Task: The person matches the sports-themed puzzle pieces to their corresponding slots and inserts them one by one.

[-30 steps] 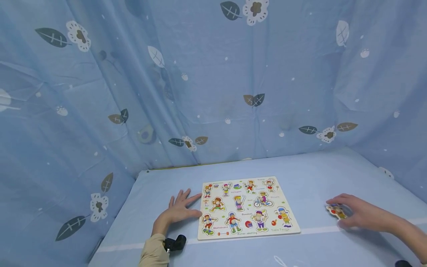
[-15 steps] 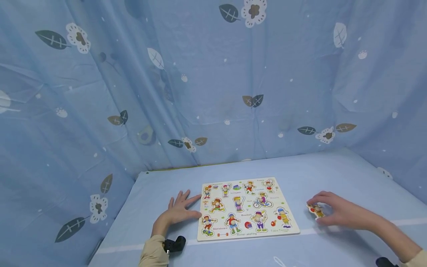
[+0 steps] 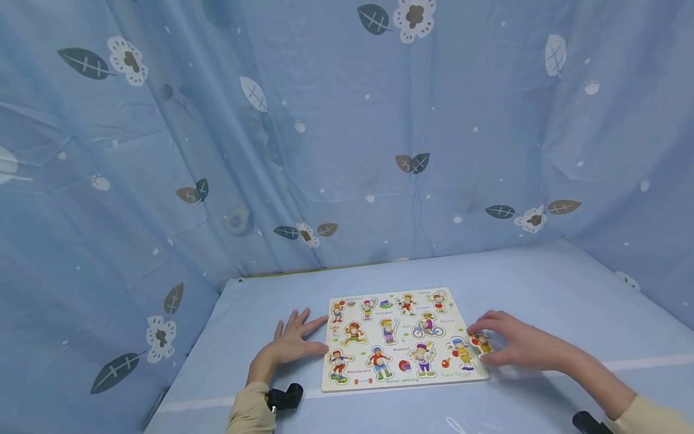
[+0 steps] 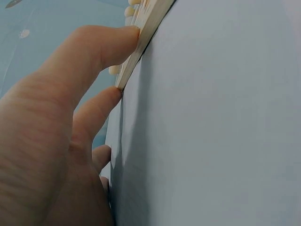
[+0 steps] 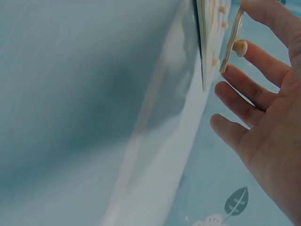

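Observation:
A wooden knob puzzle board (image 3: 371, 345) with printed sports figures lies flat on the table. My left hand (image 3: 290, 345) rests at its left side with fingers spread. In the left wrist view the thumb (image 4: 108, 44) and a finger touch the board's edge (image 4: 153, 29). My right hand (image 3: 526, 345) pinches a puzzle piece (image 3: 480, 341) by its edges, at the board's right side. In the right wrist view that piece (image 5: 230, 44) is raised and tilted, apart from the board (image 5: 203, 37), its round knob (image 5: 240, 48) facing the palm.
Several knobbed figure pieces, such as a cyclist (image 3: 428, 326), sit in the board. A pale blue cloth (image 3: 260, 295) with a white stripe covers the table. Blue patterned curtains (image 3: 347, 150) stand behind and at the sides. Black wrist devices (image 3: 285, 396) show near the sleeves.
My right hand has carried the puzzle piece leftward across the table from the far right to the board's right edge. The left hand and the board have stayed in place.

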The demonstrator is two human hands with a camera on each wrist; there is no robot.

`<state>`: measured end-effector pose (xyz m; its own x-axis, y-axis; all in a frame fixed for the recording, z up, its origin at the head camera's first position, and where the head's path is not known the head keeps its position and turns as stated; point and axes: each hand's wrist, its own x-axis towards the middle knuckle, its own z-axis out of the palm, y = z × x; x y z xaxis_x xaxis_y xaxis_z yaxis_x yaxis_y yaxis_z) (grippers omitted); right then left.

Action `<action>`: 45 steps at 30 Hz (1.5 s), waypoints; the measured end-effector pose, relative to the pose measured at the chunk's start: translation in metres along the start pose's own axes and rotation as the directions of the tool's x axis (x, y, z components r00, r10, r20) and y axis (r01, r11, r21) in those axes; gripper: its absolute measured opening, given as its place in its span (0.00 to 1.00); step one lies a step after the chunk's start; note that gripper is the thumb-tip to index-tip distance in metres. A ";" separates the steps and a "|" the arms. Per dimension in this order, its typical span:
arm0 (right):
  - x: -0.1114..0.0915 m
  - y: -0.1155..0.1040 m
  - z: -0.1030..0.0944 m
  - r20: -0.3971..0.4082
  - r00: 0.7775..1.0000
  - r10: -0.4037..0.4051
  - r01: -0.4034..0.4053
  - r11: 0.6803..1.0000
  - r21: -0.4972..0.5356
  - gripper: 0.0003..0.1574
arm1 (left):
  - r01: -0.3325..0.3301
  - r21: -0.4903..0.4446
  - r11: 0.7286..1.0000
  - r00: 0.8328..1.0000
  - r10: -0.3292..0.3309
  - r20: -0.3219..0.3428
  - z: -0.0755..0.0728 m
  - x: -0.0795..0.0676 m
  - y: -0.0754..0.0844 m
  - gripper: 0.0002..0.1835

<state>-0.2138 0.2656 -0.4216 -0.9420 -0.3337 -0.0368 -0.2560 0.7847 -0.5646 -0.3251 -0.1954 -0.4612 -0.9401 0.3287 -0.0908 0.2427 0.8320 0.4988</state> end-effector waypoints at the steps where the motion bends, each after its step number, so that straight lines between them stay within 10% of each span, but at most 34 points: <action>1: 0.002 -0.002 0.002 0.003 1.000 -0.009 0.009 1.000 0.002 0.30 | -0.001 -0.002 1.000 1.000 0.001 -0.001 0.000 0.000 0.000 0.43; 45: 0.017 -0.014 0.025 0.031 0.997 -0.064 0.065 0.997 -0.041 0.31 | 0.005 0.016 1.000 1.000 -0.005 0.007 -0.003 -0.002 0.004 0.44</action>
<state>-0.2212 0.2357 -0.4355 -0.9164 -0.3994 -0.0265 -0.3255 0.7821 -0.5314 -0.3229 -0.1942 -0.4568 -0.9394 0.3280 -0.0996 0.2422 0.8407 0.4843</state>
